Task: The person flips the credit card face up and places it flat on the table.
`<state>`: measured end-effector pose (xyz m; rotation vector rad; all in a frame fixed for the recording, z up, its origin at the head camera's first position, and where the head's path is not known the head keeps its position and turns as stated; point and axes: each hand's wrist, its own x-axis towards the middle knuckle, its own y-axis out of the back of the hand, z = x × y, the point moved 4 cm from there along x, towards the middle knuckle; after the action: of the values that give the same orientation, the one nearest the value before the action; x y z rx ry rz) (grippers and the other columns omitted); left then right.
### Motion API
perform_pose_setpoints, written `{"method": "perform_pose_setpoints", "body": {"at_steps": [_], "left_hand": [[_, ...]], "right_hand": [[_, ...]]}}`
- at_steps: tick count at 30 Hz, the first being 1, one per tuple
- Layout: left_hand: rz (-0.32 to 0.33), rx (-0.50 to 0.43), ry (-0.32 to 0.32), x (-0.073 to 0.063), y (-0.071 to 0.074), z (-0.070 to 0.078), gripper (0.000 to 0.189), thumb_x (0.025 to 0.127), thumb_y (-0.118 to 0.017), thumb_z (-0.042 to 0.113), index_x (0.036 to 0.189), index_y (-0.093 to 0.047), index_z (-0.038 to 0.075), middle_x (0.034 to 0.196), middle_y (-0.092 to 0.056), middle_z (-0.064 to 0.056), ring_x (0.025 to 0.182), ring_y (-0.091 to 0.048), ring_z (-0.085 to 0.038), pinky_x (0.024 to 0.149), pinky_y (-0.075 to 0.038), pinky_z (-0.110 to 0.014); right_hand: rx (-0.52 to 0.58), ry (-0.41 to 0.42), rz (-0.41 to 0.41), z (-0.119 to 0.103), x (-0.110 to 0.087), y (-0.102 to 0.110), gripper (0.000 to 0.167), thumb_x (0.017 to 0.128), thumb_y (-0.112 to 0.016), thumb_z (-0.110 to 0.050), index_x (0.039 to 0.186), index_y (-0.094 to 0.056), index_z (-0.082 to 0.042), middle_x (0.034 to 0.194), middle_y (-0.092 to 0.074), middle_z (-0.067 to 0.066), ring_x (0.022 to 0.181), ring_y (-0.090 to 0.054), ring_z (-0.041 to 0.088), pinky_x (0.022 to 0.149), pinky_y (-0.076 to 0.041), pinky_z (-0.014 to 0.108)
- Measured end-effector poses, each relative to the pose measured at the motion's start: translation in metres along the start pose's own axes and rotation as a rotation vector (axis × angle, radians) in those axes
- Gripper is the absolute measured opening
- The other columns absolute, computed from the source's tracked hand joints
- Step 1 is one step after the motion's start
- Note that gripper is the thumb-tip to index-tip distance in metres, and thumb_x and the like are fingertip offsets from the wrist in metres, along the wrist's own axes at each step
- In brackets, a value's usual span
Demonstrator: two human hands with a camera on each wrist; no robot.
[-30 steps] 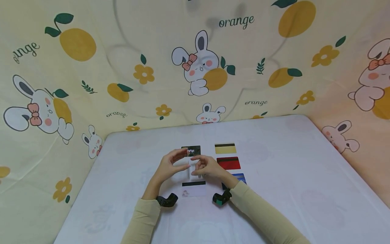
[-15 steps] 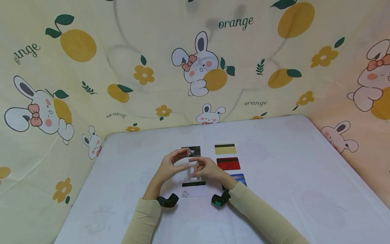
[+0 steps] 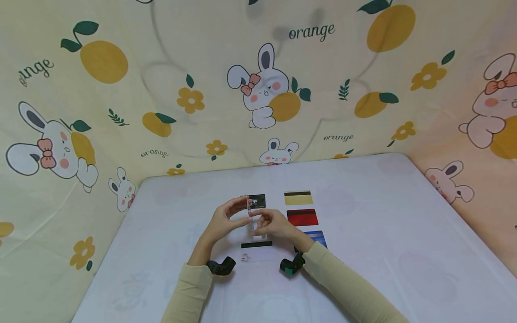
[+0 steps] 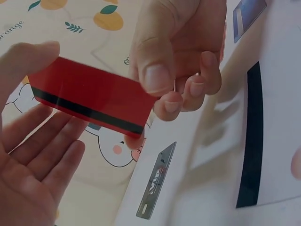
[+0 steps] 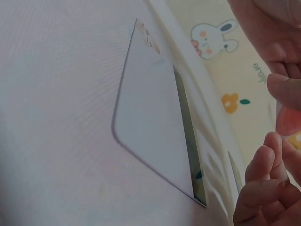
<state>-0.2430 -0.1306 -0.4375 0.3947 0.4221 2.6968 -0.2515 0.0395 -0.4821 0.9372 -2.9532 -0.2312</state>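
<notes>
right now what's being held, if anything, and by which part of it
A red card, held near its opposite ends: the left hand at one, the right hand at the other.

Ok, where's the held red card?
In the left wrist view, the red card is left of centre, between the left hand and right hand, up and left of the black VIP card.

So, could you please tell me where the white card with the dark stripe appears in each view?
Head: the white card lies lower middle.
Left wrist: right edge, partly cut off.
Right wrist: around the middle.
Shared landmark: the rabbit-print backdrop shows in all three.
</notes>
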Motion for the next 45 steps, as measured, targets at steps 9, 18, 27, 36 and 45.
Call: {"method": "perform_pose_setpoints", "body": {"at_steps": [9, 18, 27, 36, 45], "left_hand": [[-0.012, 0.027, -0.010, 0.000, 0.002, 0.002, 0.061, 0.085, -0.073, 0.012, 0.140, -0.046, 0.006, 0.135, -0.058, -0.018, 0.127, -0.055, -0.034, 0.109, -0.043, -0.038], [-0.015, 0.025, -0.015, 0.000, 0.005, 0.004, 0.058, 0.086, -0.071, 0.011, 0.139, -0.047, 0.007, 0.136, -0.057, -0.019, 0.127, -0.055, -0.036, 0.108, -0.043, -0.042], [-0.010, 0.048, -0.007, 0.000, 0.008, 0.001, 0.056, 0.085, -0.072, 0.011, 0.137, -0.050, 0.007, 0.136, -0.058, -0.017, 0.126, -0.056, -0.034, 0.108, -0.043, -0.044], [-0.016, 0.078, 0.037, -0.002, 0.012, -0.006, 0.058, 0.084, -0.074, 0.016, 0.137, -0.051, 0.012, 0.134, -0.059, -0.016, 0.125, -0.056, -0.032, 0.109, -0.042, -0.046], [-0.022, 0.090, 0.056, -0.005, 0.015, -0.012, 0.059, 0.082, -0.076, 0.016, 0.135, -0.053, 0.009, 0.128, -0.063, -0.013, 0.120, -0.059, -0.027, 0.107, -0.045, -0.043]], "right_hand": [[-0.051, -0.031, 0.030, -0.001, 0.000, 0.002, 0.055, 0.079, -0.074, -0.002, 0.130, -0.055, 0.003, 0.072, -0.057, -0.008, 0.059, -0.051, 0.001, 0.057, -0.043, 0.015], [-0.055, -0.042, 0.034, -0.003, 0.000, 0.004, 0.055, 0.078, -0.076, -0.004, 0.129, -0.055, 0.002, 0.072, -0.057, -0.005, 0.060, -0.051, 0.003, 0.057, -0.043, 0.016], [-0.086, -0.044, 0.059, -0.003, -0.001, 0.007, 0.053, 0.076, -0.078, -0.004, 0.124, -0.058, 0.004, 0.071, -0.058, -0.005, 0.060, -0.051, 0.003, 0.057, -0.042, 0.016], [-0.114, -0.067, 0.077, -0.003, -0.003, 0.013, 0.051, 0.074, -0.080, -0.005, 0.120, -0.060, 0.003, 0.069, -0.057, -0.002, 0.061, -0.050, 0.008, 0.055, -0.041, 0.018], [-0.137, -0.109, 0.090, 0.002, -0.005, 0.017, 0.054, 0.073, -0.081, -0.006, 0.122, -0.059, 0.001, 0.071, -0.059, 0.001, 0.061, -0.050, 0.011, 0.056, -0.042, 0.020]]}}
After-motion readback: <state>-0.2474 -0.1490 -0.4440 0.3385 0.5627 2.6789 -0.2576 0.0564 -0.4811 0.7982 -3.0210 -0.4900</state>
